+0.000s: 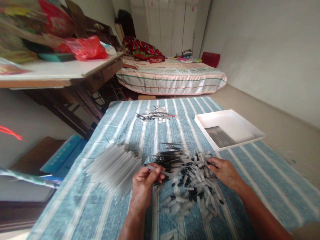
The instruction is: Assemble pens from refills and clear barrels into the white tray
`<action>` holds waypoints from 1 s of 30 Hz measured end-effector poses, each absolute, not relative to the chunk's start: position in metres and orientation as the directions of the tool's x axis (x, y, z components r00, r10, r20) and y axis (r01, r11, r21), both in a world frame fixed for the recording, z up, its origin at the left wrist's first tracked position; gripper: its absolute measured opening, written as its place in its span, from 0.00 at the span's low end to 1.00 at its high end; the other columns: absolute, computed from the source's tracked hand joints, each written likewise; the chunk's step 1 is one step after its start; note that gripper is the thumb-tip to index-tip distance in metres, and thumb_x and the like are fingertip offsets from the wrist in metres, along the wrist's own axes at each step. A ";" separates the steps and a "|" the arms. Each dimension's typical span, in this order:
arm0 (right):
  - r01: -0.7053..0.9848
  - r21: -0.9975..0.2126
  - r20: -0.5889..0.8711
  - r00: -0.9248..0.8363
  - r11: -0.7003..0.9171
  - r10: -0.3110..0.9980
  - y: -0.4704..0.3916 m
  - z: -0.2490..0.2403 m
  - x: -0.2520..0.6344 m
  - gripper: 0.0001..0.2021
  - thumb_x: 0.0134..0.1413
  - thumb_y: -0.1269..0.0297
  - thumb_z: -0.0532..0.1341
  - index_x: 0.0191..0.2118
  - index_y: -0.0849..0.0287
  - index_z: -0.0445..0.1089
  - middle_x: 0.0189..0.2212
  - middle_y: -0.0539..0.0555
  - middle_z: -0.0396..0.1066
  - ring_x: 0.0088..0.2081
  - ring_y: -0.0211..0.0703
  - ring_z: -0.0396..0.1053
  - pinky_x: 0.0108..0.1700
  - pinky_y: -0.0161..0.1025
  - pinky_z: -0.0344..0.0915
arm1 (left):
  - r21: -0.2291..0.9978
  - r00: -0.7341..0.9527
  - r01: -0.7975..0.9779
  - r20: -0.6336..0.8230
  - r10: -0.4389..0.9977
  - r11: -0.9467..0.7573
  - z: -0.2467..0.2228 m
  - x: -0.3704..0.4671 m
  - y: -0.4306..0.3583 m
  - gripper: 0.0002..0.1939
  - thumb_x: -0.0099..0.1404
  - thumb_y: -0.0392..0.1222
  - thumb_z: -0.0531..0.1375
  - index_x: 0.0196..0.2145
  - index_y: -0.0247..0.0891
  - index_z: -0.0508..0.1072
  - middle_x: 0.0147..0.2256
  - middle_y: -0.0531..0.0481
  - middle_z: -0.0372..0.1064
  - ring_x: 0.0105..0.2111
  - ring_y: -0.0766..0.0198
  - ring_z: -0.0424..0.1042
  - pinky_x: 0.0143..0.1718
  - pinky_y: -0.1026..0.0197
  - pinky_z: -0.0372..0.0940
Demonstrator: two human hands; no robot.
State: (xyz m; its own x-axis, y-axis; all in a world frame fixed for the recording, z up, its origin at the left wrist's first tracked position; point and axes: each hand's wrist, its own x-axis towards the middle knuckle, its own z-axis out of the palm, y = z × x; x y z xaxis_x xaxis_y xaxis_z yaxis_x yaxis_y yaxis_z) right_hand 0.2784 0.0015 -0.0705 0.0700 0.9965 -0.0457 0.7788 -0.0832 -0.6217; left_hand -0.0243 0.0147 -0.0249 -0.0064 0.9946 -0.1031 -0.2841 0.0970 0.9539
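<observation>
My left hand (147, 176) holds a clear pen barrel (162, 170) pinched between thumb and fingers, its far end pointing right. My right hand (221, 170) is closed at the right edge of a heap of short clear and black caps (200, 180); what its fingertips hold is too small to make out. Left of my left hand lies a large stack of translucent tubes (115, 170). Between and beyond my hands is a pile of thin dark refills (170, 158). A white box (240, 128) at the right holds a row of dark-cored pens (220, 136).
The striped blue cloth (120, 125) covers the table. Loose thin pieces (157, 115) lie near its far edge. A white side table (82, 68) with red plastic bags (87, 48) stands at left. Beyond are a bed (172, 78) and a blue box (63, 156) low at left.
</observation>
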 end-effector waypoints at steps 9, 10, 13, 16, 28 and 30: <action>0.815 -0.575 -0.064 0.043 -0.073 0.997 0.004 -0.069 0.279 0.12 0.50 0.58 0.55 0.34 0.57 0.72 0.25 0.52 0.73 0.28 0.43 0.71 0.31 0.36 0.62 | 0.952 0.003 -0.286 -0.108 0.994 0.104 -0.022 -0.023 0.014 0.08 0.53 0.41 0.66 0.27 0.34 0.74 0.27 0.49 0.74 0.22 0.68 0.67 0.22 0.67 0.63; 0.815 -0.574 -0.064 0.046 -0.075 0.997 0.004 -0.069 0.279 0.11 0.50 0.58 0.55 0.34 0.57 0.71 0.24 0.51 0.72 0.27 0.43 0.70 0.30 0.35 0.62 | 0.953 0.002 -0.284 -0.108 0.994 0.105 -0.022 -0.023 0.013 0.08 0.53 0.41 0.66 0.27 0.34 0.74 0.27 0.49 0.74 0.22 0.68 0.67 0.22 0.67 0.63; 0.818 -0.572 -0.045 0.054 -0.070 0.998 0.003 -0.069 0.278 0.10 0.49 0.59 0.55 0.31 0.56 0.70 0.22 0.49 0.70 0.25 0.42 0.68 0.28 0.34 0.60 | 0.954 0.001 -0.280 -0.111 0.994 0.106 -0.022 -0.024 0.014 0.08 0.52 0.41 0.66 0.27 0.34 0.74 0.27 0.48 0.74 0.22 0.68 0.67 0.22 0.66 0.63; 0.819 -0.571 -0.020 0.056 -0.057 0.998 0.002 -0.067 0.276 0.09 0.50 0.59 0.55 0.29 0.56 0.68 0.19 0.49 0.67 0.24 0.41 0.66 0.26 0.34 0.58 | 0.954 0.009 -0.281 -0.109 0.994 0.107 -0.023 -0.025 0.014 0.07 0.52 0.41 0.66 0.27 0.34 0.74 0.27 0.48 0.74 0.22 0.67 0.68 0.22 0.66 0.63; 0.669 -0.743 0.061 0.021 0.031 0.998 -0.012 -0.033 0.251 0.11 0.52 0.60 0.54 0.32 0.58 0.72 0.28 0.52 0.75 0.31 0.44 0.72 0.35 0.36 0.64 | 0.931 -0.006 -0.347 -0.128 0.992 0.118 -0.025 -0.022 0.013 0.08 0.51 0.40 0.66 0.27 0.34 0.73 0.27 0.48 0.75 0.22 0.67 0.69 0.22 0.66 0.63; 0.656 -0.753 0.063 -0.001 0.048 0.998 -0.015 -0.029 0.242 0.10 0.52 0.61 0.55 0.32 0.58 0.72 0.28 0.52 0.75 0.31 0.43 0.72 0.35 0.36 0.64 | 0.926 0.001 -0.360 -0.124 0.992 0.116 -0.025 -0.022 0.013 0.08 0.51 0.40 0.66 0.27 0.34 0.73 0.27 0.48 0.75 0.22 0.67 0.69 0.22 0.66 0.63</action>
State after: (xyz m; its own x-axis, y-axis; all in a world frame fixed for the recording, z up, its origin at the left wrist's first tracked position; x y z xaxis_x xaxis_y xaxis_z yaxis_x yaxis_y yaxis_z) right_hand 0.2421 -0.0152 -0.0287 -0.0008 0.9980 0.0634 0.6557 0.0484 -0.7535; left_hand -0.0223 0.0131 -0.0248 0.0012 0.9922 -0.1244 -0.3601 0.1165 0.9256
